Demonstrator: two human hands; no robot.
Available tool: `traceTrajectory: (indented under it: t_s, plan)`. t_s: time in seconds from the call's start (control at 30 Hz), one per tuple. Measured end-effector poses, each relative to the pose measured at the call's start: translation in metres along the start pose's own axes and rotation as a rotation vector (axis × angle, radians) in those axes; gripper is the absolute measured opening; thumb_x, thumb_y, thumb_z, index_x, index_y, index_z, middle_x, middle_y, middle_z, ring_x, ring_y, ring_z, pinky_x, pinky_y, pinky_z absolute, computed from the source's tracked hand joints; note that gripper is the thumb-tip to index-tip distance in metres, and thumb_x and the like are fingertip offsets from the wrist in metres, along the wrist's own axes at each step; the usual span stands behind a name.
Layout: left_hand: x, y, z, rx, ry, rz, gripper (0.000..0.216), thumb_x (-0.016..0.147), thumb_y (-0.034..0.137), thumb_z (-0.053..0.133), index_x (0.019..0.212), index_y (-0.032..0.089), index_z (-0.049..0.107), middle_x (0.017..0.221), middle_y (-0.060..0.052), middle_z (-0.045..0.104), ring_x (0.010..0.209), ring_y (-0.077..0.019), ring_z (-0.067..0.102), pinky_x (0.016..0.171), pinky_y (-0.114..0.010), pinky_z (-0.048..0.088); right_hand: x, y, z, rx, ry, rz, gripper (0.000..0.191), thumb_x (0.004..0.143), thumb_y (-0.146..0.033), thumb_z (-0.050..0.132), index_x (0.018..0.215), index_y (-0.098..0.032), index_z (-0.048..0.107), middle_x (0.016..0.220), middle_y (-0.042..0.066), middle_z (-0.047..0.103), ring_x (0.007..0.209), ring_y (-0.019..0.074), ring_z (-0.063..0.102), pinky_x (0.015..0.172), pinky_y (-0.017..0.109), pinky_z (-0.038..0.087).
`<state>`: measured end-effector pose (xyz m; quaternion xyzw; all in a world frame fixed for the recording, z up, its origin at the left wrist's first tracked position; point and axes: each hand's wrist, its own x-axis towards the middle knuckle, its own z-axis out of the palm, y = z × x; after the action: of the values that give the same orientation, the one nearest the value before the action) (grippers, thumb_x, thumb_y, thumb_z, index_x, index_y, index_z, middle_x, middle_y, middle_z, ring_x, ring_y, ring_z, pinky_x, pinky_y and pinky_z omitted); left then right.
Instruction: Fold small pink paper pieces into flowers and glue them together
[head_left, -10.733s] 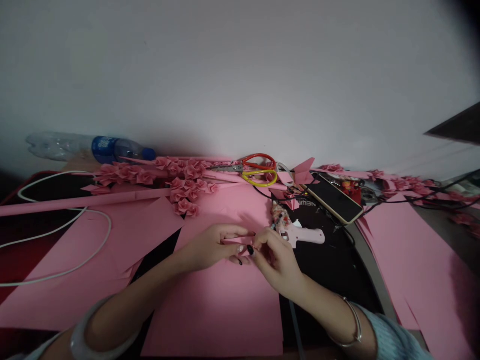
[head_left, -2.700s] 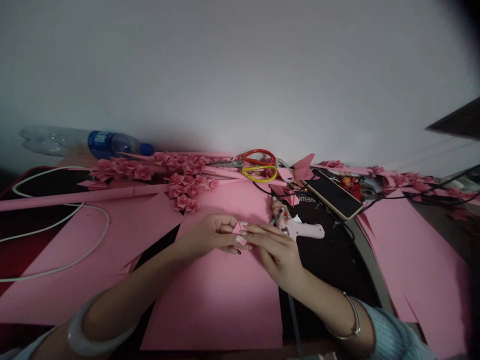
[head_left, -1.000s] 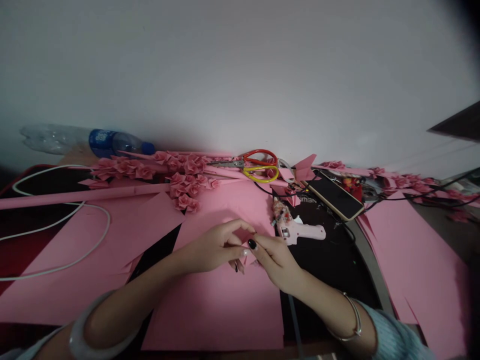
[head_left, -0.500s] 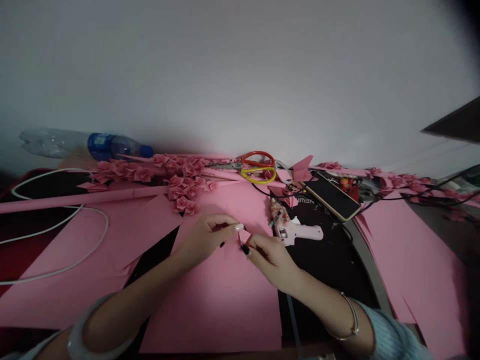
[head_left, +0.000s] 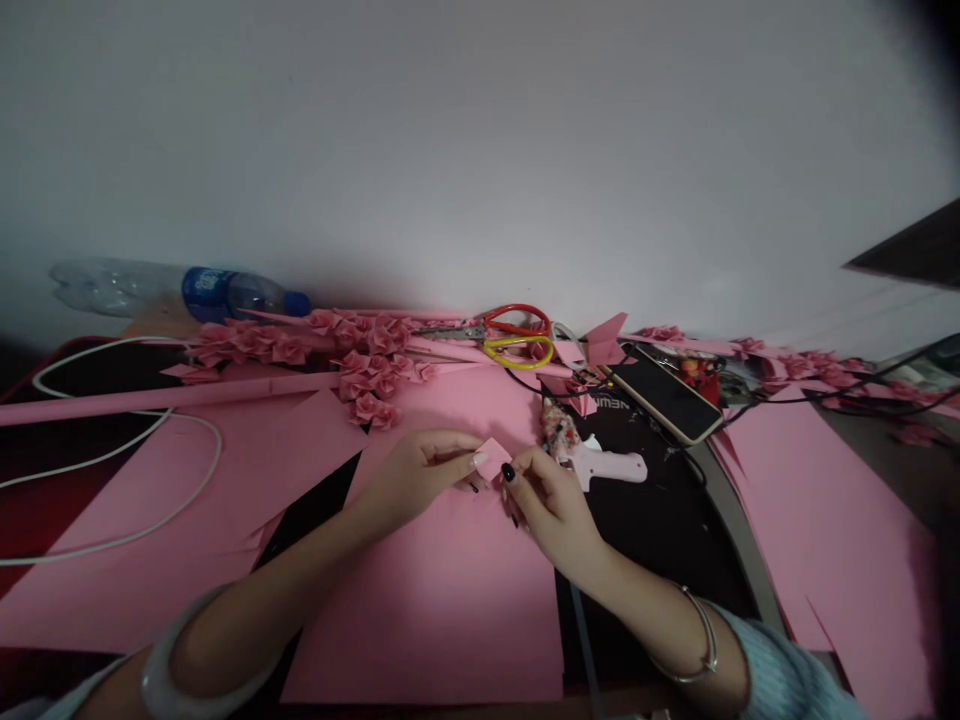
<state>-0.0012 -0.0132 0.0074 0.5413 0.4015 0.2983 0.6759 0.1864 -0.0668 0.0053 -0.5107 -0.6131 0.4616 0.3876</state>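
Between my two hands is a small folded piece of pink paper (head_left: 493,457), turned so that a corner points away from me. My left hand (head_left: 420,470) pinches its left side between thumb and fingers. At its right edge, the thumb and fingertips of my right hand (head_left: 553,508) are closed on the same paper. Both hands are above a large pink paper sheet (head_left: 442,610). Just right of my right hand lies a pale pink glue gun (head_left: 611,465), its nozzle end crusted and partly hidden.
Folded pink paper flowers (head_left: 371,375) on rolled stems lie along the wall. Beside them are scissors (head_left: 517,350) with red and yellow handles, a phone (head_left: 667,392), and a plastic bottle (head_left: 206,292). A white cable (head_left: 217,450) loops across pink sheets (head_left: 150,510) at left; more sheets (head_left: 832,520) lie right.
The small paper has turned flatter toward me, showing more of its face. My right hand has shifted slightly right and up, its fingers re-placed at the paper's edge.
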Motion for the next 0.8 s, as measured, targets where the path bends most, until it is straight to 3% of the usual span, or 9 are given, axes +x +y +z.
traceTrajectory:
  t_s: [0.23, 0.37, 0.6, 0.67, 0.73, 0.8]
  plan:
    - [-0.0051, 0.0061, 0.0006, 0.252, -0.042, 0.053, 0.03, 0.084, 0.034, 0.058, 0.061, 0.016, 0.062, 0.061, 0.001, 0.06, 0.064, -0.0136, 0.058, 0.059, -0.022, 0.044, 0.0005, -0.0028, 0.0005, -0.022, 0.027, 0.007, 0.015, 0.097, -0.027, 0.047, 0.082, -0.022, 0.045, 0.059, -0.004, 0.053, 0.047, 0.0111, 0.047, 0.046, 0.023, 0.038]
    - [-0.0054, 0.0084, 0.0004, 0.328, -0.031, 0.102, 0.038, 0.087, 0.038, 0.054, 0.056, 0.016, 0.056, 0.055, 0.002, 0.05, 0.059, -0.0123, 0.049, 0.053, -0.022, 0.035, 0.0011, -0.003, 0.0007, -0.02, 0.025, -0.007, 0.014, 0.096, -0.025, 0.047, 0.083, -0.023, 0.044, 0.059, -0.005, 0.051, 0.048, 0.0112, 0.047, 0.046, 0.023, 0.038]
    - [-0.0044, 0.0064, 0.0007, 0.382, -0.035, 0.134, 0.039, 0.088, 0.027, 0.05, 0.05, 0.017, 0.049, 0.051, 0.003, 0.048, 0.054, -0.0106, 0.046, 0.05, -0.021, 0.033, 0.0022, -0.0003, 0.0018, 0.051, 0.006, 0.035, 0.01, 0.096, -0.028, 0.048, 0.087, -0.023, 0.045, 0.063, -0.005, 0.05, 0.049, 0.0109, 0.047, 0.045, 0.022, 0.038]
    - [-0.0038, 0.0041, 0.0019, 0.322, -0.032, 0.103, 0.032, 0.087, 0.027, 0.051, 0.057, 0.017, 0.057, 0.054, 0.003, 0.053, 0.054, -0.0106, 0.049, 0.051, -0.02, 0.037, 0.0021, 0.0016, 0.0028, 0.077, 0.006, 0.037, 0.007, 0.095, -0.027, 0.049, 0.09, -0.023, 0.045, 0.067, -0.005, 0.05, 0.051, 0.0109, 0.049, 0.046, 0.022, 0.04]
    - [-0.0031, 0.0019, 0.0033, 0.219, -0.024, 0.074, 0.018, 0.084, 0.027, 0.054, 0.075, 0.017, 0.066, 0.062, 0.002, 0.06, 0.056, -0.0113, 0.054, 0.052, -0.021, 0.042, 0.0019, 0.0033, 0.0039, 0.101, 0.007, 0.031, 0.006, 0.094, -0.025, 0.049, 0.093, -0.024, 0.043, 0.071, -0.005, 0.049, 0.052, 0.0107, 0.05, 0.046, 0.022, 0.04]
    - [-0.0027, 0.0007, 0.0045, 0.131, -0.015, 0.03, 0.019, 0.081, 0.025, 0.057, 0.094, 0.017, 0.067, 0.066, 0.002, 0.062, 0.057, -0.0121, 0.057, 0.052, -0.022, 0.046, 0.002, 0.0043, 0.0047, 0.125, 0.015, 0.026, 0.007, 0.093, -0.023, 0.049, 0.096, -0.024, 0.042, 0.076, -0.004, 0.048, 0.053, 0.0101, 0.051, 0.046, 0.022, 0.041]
